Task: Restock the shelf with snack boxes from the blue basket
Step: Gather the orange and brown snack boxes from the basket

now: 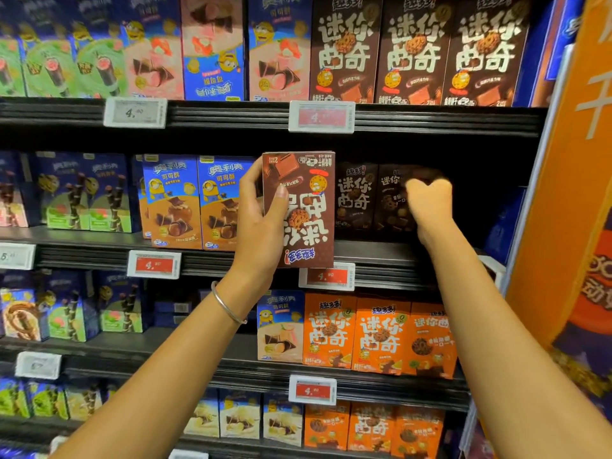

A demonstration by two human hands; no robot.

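Left hand (261,223) grips upside-down brown box (303,210) at shelf (390,256) front edge; right hand (430,200) among dark boxes (356,197) behind, grip unclear.

Seen through my remote feed, a black shelf unit (231,117) of several tiers fills the view. Each tier is fronted by a ribbed dark rail (447,122) carrying clipped-on price tags, some white-faced (135,112) and some red-faced (321,116). An orange panel (563,193) with large pale characters runs along the unit's right edge, slanting across my frame. Light falls evenly on the tier fronts, while the recess (397,144) under the top board lies in deep shadow.
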